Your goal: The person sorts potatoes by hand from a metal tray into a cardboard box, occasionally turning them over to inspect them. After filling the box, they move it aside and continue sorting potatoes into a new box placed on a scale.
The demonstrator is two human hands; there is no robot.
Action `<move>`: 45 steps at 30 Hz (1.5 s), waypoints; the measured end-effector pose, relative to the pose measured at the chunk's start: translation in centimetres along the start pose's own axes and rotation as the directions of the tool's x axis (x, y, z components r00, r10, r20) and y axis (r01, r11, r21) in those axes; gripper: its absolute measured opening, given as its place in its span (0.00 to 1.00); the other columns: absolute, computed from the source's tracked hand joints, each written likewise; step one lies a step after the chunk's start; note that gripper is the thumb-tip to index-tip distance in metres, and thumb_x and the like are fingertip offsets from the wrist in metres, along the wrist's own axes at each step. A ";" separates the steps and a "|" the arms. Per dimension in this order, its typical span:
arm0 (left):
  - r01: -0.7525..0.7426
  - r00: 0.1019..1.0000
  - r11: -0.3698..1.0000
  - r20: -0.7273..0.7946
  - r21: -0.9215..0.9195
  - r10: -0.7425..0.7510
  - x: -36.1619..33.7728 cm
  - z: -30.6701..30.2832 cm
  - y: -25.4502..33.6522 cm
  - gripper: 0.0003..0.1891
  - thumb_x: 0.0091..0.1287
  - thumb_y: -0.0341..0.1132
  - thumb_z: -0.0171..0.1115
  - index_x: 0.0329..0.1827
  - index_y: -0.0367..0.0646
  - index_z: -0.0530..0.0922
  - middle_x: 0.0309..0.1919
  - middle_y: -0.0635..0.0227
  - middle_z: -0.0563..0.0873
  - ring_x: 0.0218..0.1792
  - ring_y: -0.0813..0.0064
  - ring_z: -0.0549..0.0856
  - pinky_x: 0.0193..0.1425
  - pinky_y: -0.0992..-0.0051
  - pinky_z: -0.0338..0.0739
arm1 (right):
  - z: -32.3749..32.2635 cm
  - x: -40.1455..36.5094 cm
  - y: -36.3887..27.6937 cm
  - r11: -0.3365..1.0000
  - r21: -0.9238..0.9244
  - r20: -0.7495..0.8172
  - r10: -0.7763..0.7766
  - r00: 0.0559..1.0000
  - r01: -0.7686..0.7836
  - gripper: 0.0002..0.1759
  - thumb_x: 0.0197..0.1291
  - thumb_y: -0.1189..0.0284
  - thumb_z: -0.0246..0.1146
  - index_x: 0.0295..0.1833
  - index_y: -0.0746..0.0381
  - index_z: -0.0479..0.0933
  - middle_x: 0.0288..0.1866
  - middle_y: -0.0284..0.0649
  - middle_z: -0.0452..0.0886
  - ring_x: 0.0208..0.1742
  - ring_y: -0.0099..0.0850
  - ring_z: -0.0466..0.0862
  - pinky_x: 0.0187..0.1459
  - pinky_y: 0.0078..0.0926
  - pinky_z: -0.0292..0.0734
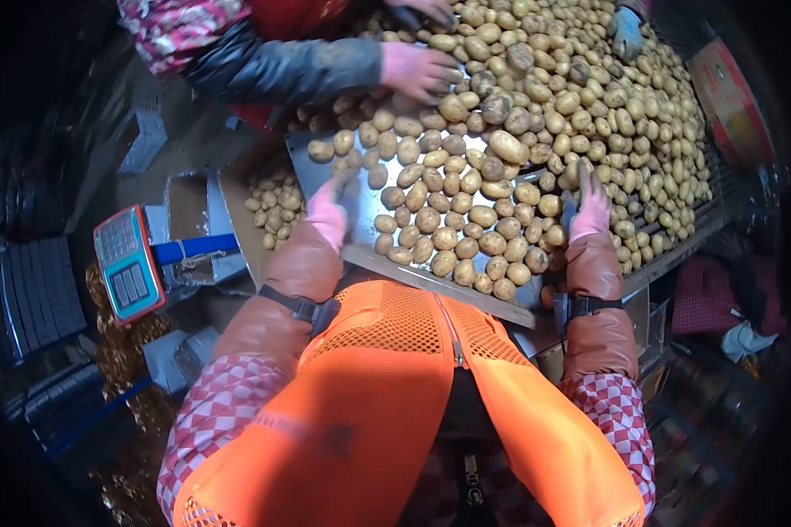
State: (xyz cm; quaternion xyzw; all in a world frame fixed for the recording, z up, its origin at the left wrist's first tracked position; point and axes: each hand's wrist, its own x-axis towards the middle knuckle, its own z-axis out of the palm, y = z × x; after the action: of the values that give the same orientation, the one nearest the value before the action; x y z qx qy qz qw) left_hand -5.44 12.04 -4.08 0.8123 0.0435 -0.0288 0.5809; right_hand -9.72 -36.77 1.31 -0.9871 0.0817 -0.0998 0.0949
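Observation:
Loose potatoes [445, 239] lie spread over a metal sorting tray [366, 230] in front of me. My left hand [329, 211], in a pink glove, is at the tray's left side with its fingers extended; it is somewhat blurred and holds nothing that I can see. On the right, my right hand [591, 204], gloved in pink with a dark palm side, stretches its fingers against the edge of the big potato heap [650, 132]. No potato shows in its grip.
Across the tray, a co-worker's pink-gloved hand [420, 72] reaches into the potatoes. Another person's blue glove [626, 33] is at the heap's far side. A cardboard box [246, 211] with potatoes stands left, beside a digital scale display [130, 263]. A red carton [731, 104] is far right.

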 end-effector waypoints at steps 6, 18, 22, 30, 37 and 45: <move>-0.399 0.916 0.801 0.154 0.446 0.370 5.7 5.0 5.5 0.17 0.70 0.39 0.61 0.60 0.45 0.82 0.57 0.49 0.84 0.59 0.47 0.81 0.65 0.58 0.75 | 2.1 -3.8 0.4 0.705 0.708 -0.240 0.303 0.922 -0.047 0.23 0.68 0.64 0.63 0.67 0.55 0.77 0.68 0.50 0.75 0.70 0.40 0.73 0.71 0.39 0.65; -0.430 0.898 0.609 0.245 0.667 0.366 9.7 15.7 13.8 0.44 0.58 0.54 0.72 0.77 0.55 0.63 0.73 0.42 0.64 0.69 0.42 0.71 0.70 0.49 0.70 | -2.4 -5.9 -9.6 0.580 0.671 0.396 0.245 0.885 -0.461 0.21 0.72 0.71 0.59 0.67 0.62 0.76 0.58 0.48 0.85 0.59 0.31 0.84 0.61 0.27 0.77; -0.336 0.939 0.649 0.296 0.683 0.175 12.2 15.7 13.8 0.44 0.57 0.52 0.74 0.76 0.55 0.65 0.69 0.42 0.70 0.66 0.43 0.75 0.69 0.52 0.72 | -0.4 -3.4 -9.4 0.608 0.703 0.294 0.224 0.929 -0.369 0.26 0.67 0.70 0.63 0.70 0.59 0.73 0.55 0.48 0.84 0.54 0.34 0.85 0.56 0.28 0.79; -0.302 0.874 0.674 0.478 0.675 -0.087 13.7 14.2 16.9 0.36 0.57 0.49 0.70 0.72 0.57 0.72 0.61 0.49 0.80 0.61 0.49 0.80 0.66 0.59 0.76 | 1.6 10.5 -14.2 0.953 0.126 0.422 0.200 0.884 -0.276 0.47 0.56 0.71 0.67 0.80 0.45 0.55 0.81 0.50 0.54 0.71 0.54 0.72 0.71 0.47 0.71; -0.457 0.788 0.588 0.610 0.667 -0.080 13.3 20.2 18.6 0.41 0.59 0.38 0.69 0.78 0.61 0.63 0.60 0.41 0.79 0.61 0.42 0.81 0.63 0.58 0.78 | 3.7 12.9 -14.2 0.944 0.019 0.418 0.293 0.860 -0.331 0.44 0.56 0.71 0.65 0.79 0.45 0.57 0.78 0.50 0.57 0.67 0.52 0.76 0.66 0.47 0.75; 0.066 0.573 0.985 0.802 0.158 -0.167 15.5 17.7 18.0 0.46 0.52 0.25 0.72 0.78 0.52 0.63 0.52 0.61 0.82 0.46 0.65 0.83 0.50 0.71 0.81 | 5.0 11.0 -8.1 0.105 0.841 0.536 -0.036 0.843 -0.530 0.43 0.53 0.66 0.73 0.75 0.55 0.65 0.67 0.48 0.74 0.65 0.40 0.76 0.58 0.32 0.77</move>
State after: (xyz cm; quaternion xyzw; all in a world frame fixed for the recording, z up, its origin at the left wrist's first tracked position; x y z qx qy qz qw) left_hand 11.95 -9.90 5.61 0.7350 -0.1753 -0.4378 0.4872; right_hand 3.12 -30.05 0.16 -0.6473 0.1444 0.1093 0.7404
